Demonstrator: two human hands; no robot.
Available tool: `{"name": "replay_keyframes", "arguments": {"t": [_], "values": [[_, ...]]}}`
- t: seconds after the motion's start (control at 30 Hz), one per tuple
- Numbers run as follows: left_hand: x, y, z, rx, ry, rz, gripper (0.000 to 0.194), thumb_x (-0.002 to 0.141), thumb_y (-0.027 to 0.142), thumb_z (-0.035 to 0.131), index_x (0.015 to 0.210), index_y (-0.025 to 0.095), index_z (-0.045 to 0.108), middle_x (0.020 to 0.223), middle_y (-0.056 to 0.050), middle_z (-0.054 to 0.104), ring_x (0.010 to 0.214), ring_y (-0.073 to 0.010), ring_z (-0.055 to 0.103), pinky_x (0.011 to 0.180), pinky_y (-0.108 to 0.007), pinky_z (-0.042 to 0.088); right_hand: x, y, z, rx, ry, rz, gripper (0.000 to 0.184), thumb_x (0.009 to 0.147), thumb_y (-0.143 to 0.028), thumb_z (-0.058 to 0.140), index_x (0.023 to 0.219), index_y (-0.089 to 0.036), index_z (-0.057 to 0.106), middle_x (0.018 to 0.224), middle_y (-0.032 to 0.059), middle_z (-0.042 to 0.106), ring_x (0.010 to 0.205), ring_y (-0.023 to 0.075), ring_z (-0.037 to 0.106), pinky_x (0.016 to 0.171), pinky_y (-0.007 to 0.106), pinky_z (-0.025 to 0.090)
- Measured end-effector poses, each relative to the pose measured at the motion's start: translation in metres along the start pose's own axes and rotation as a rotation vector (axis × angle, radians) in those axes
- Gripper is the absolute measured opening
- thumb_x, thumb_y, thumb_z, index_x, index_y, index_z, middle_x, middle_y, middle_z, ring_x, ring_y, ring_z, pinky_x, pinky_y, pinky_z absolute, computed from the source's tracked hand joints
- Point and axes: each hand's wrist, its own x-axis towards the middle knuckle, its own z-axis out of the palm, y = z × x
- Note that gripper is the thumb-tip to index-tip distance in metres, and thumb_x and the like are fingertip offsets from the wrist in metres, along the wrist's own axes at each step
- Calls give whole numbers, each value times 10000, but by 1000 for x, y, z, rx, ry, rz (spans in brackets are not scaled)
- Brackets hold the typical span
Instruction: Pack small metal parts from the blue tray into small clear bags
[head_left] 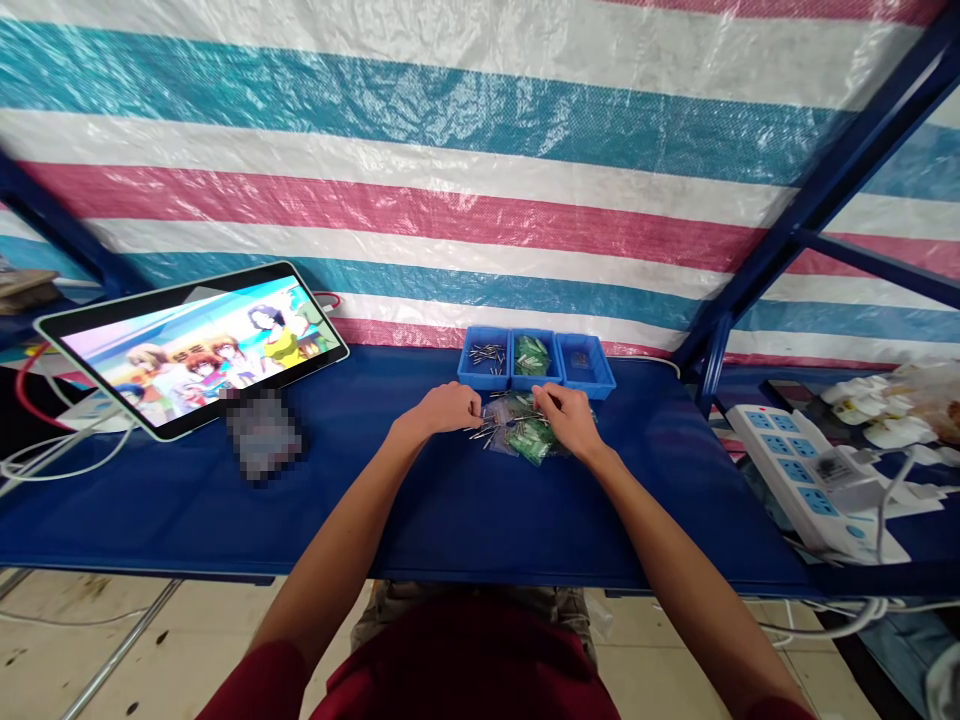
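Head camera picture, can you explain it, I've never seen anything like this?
There is no robot here. One camera, worn on a person's head, looks down at their bare left hand and right hand. On the blue table, between the hands, lies a pile of thin metal pieces and green and clear packets. Behind it are three blue trays. A lit screen is at left, a power strip at right. What the fingers grip is too small to tell.

I see a makeshift workshop corner: striped plastic sheeting (465, 210) behind a blue metal frame (795, 215), parts bins (486, 370) on the table (480, 520), a power strip (806, 470) alongside.
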Motion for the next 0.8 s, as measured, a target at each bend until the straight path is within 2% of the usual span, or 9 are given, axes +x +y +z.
{"name": "replay_keyframes", "arguments": {"t": [0.13, 0.27, 0.47, 0.7, 0.8], "values": [[2, -1, 4, -20, 47, 6, 139, 690, 228, 596, 793, 231, 689, 816, -16, 712, 753, -187, 621, 613, -235, 387, 0, 1, 0, 5, -5, 9, 477, 927, -529, 399, 604, -195, 512, 499, -26, 453, 494, 122, 439, 540, 264, 324], [4, -2, 8, -27, 47, 18, 132, 689, 188, 573, 760, 220, 680, 820, -23, 708, 750, -181, 620, 617, -232, 387, 0, 0, -1, -2, -9, 1, 479, 924, -531, 406, 605, -194, 525, 498, -24, 464, 493, 122, 438, 542, 263, 324], [6, -3, 10, 2, 93, 34, 185, 716, 233, 599, 887, 233, 668, 865, -20, 705, 784, -193, 615, 611, -234, 376, -1, 1, 0, -7, -18, -6, 473, 932, -510, 408, 609, -187, 535, 501, -26, 462, 493, 119, 444, 548, 260, 316], [6, -2, 11, 1, 85, 78, 152, 734, 192, 538, 806, 217, 669, 834, -23, 686, 748, -175, 597, 607, -237, 351, 0, 2, 1, -15, -20, -3, 461, 929, -496, 421, 611, -186, 544, 499, -26, 473, 497, 118, 448, 549, 259, 318], [6, -3, 9, -38, 145, 122, 138, 746, 217, 537, 792, 205, 667, 833, -30, 682, 757, -180, 597, 626, -240, 366, 0, -1, 0, -14, -17, -1, 463, 928, -500, 415, 607, -190, 540, 491, -25, 466, 492, 122, 447, 542, 262, 323]]}}
